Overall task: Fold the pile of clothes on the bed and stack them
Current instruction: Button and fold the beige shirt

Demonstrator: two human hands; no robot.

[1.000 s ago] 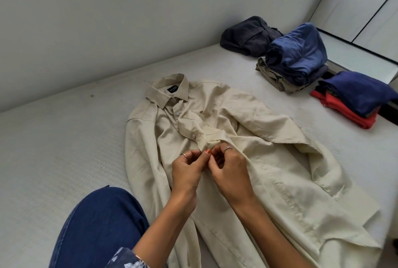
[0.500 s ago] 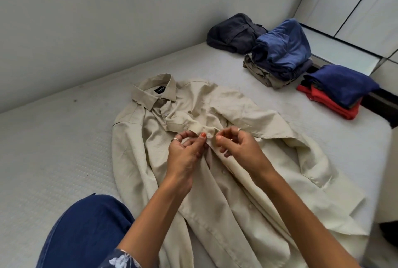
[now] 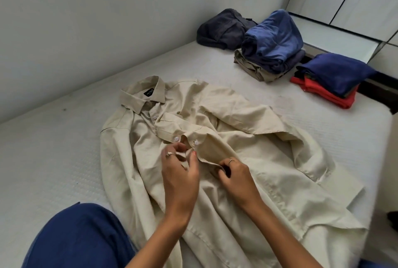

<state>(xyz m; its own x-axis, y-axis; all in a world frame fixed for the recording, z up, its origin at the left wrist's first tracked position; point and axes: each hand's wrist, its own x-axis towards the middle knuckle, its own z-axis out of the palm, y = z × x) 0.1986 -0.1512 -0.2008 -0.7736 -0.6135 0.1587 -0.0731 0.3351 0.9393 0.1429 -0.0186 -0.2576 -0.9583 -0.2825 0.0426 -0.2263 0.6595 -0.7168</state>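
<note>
Only the head cam here. Both forearms came in from the bottom of the frame and met over the middle of the beige shirt (image 3: 215, 160), which was lying face up and spread across the white mattress (image 3: 53, 160), collar (image 3: 142, 93) toward the wall.

The left hand (image 3: 179, 173) sat knuckles up with its fingers curled in, thumb and fingertips pinching the edge of the shirt's front placket just below two white buttons. The right hand (image 3: 235, 176) was just beside it on the same edge, fingers curled under and gripping a fold of the fabric, ring showing on one finger. So both hands had cloth in them, neither was spread flat.

Compared to half a second before, the hands had moved a bit down the placket, toward the person, and the right one had slid away from the left, so they weren't fingertip to fingertip anymore. One more button looked done up above them. The camera had shifted a little too.

Further back, well apart from the shirt, the folded stuff sat in place: a dark grey garment (image 3: 224, 28) by the wall, a blue-topped stack (image 3: 273, 39) next to it, and a navy and red stack (image 3: 329, 80) near the bed's edge. A blue-clad knee (image 3: 79, 235) filled the bottom left.
</note>
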